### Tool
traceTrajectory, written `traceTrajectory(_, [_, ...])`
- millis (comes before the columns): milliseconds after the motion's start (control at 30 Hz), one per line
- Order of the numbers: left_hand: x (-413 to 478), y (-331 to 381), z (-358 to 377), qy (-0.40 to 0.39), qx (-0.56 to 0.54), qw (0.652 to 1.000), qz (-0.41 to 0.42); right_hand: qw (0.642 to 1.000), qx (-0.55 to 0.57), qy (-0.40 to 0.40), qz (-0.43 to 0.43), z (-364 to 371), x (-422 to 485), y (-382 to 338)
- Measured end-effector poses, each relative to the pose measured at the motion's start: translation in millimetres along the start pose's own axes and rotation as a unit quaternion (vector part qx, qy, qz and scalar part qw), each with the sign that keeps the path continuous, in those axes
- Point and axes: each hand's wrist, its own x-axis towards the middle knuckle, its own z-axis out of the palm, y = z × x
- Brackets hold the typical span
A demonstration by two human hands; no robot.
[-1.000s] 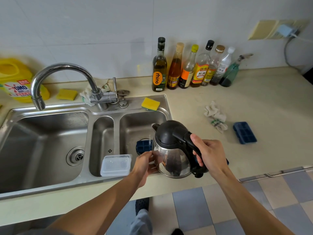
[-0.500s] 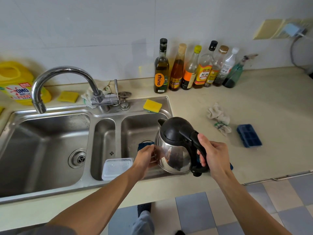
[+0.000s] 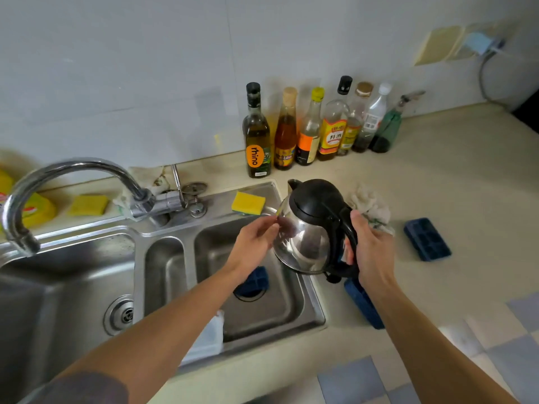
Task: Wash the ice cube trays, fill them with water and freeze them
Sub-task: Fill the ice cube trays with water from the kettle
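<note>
R grip (image 3: 372, 252) wraps kettle (image 3: 303, 243) handle, L grip (image 3: 253, 243) flat-fingered on its side, above sink (image 3: 318, 313) rt rim. Blue tray (image 3: 256, 282) in sink rt basin; 2nd tray (image 3: 427, 239) on desk (image 3: 466, 185) rt of sink.

tray A (image 3: 427, 239): dark blue ice cube tray, cavities up, flat on the bench (image 3: 466, 199), set at an angle, well right of the sink (image 3: 319, 319) | tray B (image 3: 256, 281): dark blue, low in the right basin (image 3: 280, 310), partly hidden | tray C (image 3: 363, 304): dark blue, on the bench just beside the sink's right rim, far end hidden
</note>
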Motion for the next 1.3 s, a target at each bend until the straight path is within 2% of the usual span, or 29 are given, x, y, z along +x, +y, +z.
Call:
traceTrajectory(200, [43.2,21.7,9.5,-0.059,0.056,0.997,0.005,0.999,-0.038,0.025,-0.01,1.4,41.0,-5.7])
traceTrajectory(533, [88.0,34.2,20.4,-0.079,0.11,0.991,-0.008,0.998,-0.06,0.016,0.008,1.3,74.3,-12.0])
traceTrajectory(633, [88.7,31.1,20.2,-0.087,0.117,0.989,-0.013,0.994,-0.106,0.012,0.005,-4.9,75.2,-8.3])
traceTrajectory(767, [73.6,20.4,17.1,-0.049,0.121,0.991,-0.021,0.965,-0.226,0.108,-0.083,-7.7,68.4,-12.2])
traceTrajectory(867, [51.2,4.4,0.1,0.003,0.132,0.991,-0.035,0.934,-0.259,0.131,-0.207,-7.9,49.3,-14.8])
traceTrajectory(933, [30.6,-10.2,-20.1,0.039,0.156,0.986,-0.046,0.917,-0.281,0.095,-0.267,-4.0,35.1,-11.7])
traceTrajectory(1000, [7.5,-25.4,-42.6,0.092,0.179,0.977,-0.076,0.914,-0.288,0.028,-0.284,5.7,23.1,-6.0])
traceTrajectory(1100, [-34.7,-47.1,-74.8,0.171,0.225,0.953,-0.113,0.912,-0.328,-0.139,-0.204,27.7,5.4,7.6])
traceTrajectory(1200, [-81.9,-68.8,-100.4,0.219,0.257,0.932,-0.135,0.853,-0.406,-0.287,-0.157,52.7,-17.8,34.6])
traceTrajectory(1300, [-121.1,-88.0,-117.7,0.247,0.271,0.915,-0.17,0.798,-0.458,-0.367,-0.138,77.5,-46.3,64.6])
